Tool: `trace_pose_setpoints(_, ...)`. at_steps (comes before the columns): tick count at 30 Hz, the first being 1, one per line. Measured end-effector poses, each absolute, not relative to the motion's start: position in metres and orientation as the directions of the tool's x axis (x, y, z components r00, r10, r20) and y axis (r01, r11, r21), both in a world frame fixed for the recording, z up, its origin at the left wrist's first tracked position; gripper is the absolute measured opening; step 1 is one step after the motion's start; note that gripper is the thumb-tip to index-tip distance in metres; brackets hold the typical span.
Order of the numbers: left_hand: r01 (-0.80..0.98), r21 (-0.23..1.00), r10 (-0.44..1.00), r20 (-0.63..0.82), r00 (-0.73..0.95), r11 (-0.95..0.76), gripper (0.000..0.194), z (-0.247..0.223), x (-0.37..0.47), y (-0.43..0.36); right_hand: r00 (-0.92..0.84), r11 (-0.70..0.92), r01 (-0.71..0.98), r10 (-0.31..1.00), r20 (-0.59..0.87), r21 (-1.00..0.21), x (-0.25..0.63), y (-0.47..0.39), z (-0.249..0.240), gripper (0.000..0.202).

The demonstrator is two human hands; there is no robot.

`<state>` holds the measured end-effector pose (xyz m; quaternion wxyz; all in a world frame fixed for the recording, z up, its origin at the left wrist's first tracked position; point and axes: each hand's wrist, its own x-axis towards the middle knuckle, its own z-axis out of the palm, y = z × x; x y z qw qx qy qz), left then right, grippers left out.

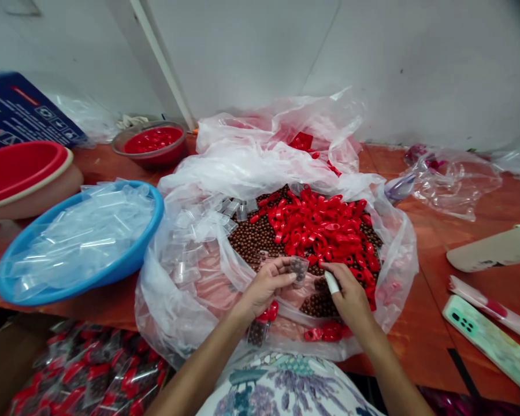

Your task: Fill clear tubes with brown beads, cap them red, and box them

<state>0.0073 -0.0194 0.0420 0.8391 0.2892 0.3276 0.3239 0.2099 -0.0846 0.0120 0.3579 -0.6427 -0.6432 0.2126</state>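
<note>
Two hands (264, 286) inside bag rim (409, 248), gap between: left (264, 286) pinched on clear container (300, 268), right (351, 292) half-curled, hold unclear.

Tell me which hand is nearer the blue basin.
Left: the left hand is to the right of the blue basin, apart from it; the right hand is farther right.

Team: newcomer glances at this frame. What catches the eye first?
The heap of bright red plastic pieces on brown beads, inside the spread plastic bag at centre. Next, the blue basin at left, piled with clear plastic pieces. Then, in front of the heap, a small clear container in the left hand's grip.
</note>
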Motion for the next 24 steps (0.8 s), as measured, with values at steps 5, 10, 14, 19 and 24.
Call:
trace_pose_setpoints(5, -0.394, 0.702, 0.777, -0.371, 0.508, 0.593, 0.038, 0.043, 0.001, -0.022, 0.028, 0.123, 0.692, 0.980, 0.197, -0.711, 0.197, -0.070, 0.019, 0.038)
trace_pose_setpoints(10, -0.424, 0.729, 0.834, -0.384, 0.397, 0.538, 0.035, 0.042, -0.007, -0.021, -0.053, 0.182, 0.760, 0.974, 0.218, -0.624, 0.188, -0.052, 0.023, 0.037)
trace_pose_setpoints(14, -0.425, 0.708, 0.818, -0.410, 0.404, 0.564, 0.034, 0.042, -0.016, -0.020, -0.119, 0.225, 0.856, 0.962, 0.247, -0.465, 0.185, -0.032, 0.022, 0.043)
trace_pose_setpoints(19, -0.446, 0.667, 0.801, -0.469, 0.371, 0.597, 0.028, 0.039, -0.021, -0.021, -0.284, 0.333, 0.920, 0.931, 0.229, -0.209, 0.174, -0.010, 0.017, 0.034)
trace_pose_setpoints(24, -0.485, 0.626, 0.792, -0.487, 0.368, 0.611, 0.026, 0.034, -0.025, -0.022, -0.315, 0.355, 0.920, 0.922, 0.223, -0.164, 0.172, -0.006, 0.015, 0.015)
